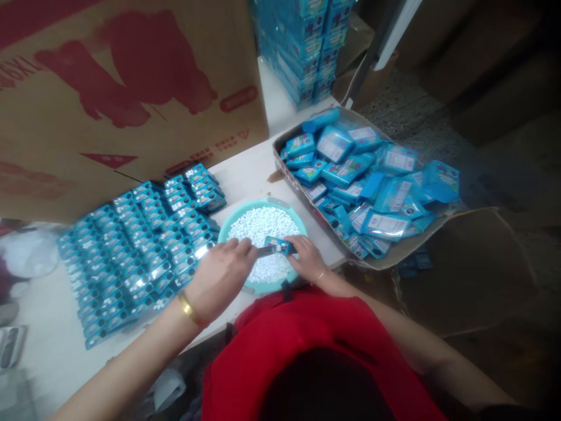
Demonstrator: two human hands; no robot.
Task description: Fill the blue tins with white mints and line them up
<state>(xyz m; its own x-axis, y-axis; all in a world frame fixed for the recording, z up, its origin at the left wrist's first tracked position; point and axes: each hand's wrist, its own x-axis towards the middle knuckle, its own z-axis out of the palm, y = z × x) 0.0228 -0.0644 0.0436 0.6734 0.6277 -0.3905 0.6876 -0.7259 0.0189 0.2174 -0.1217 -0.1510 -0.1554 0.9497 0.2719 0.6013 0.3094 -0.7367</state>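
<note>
My left hand [228, 272], with a gold bracelet at the wrist, is closed around a narrow dark spoon-like tool [265, 251]. The tool's tip meets a small blue box [280, 245], and a few white bits show there. Fingers of my right hand [307, 258] grip that box from its right side. Both hands are over a round teal basin [228, 219] filled with small white pellets [263, 222]. The tool's exact tip shape is too small to make out.
Left of the basin, rows of small blue boxes [144, 245] cover the white table [48, 351]. A cardboard tray [315, 219] heaped with blue packets [350, 169] stands on the right. Behind are a large printed carton [184, 64] and stacked blue boxes [302, 52].
</note>
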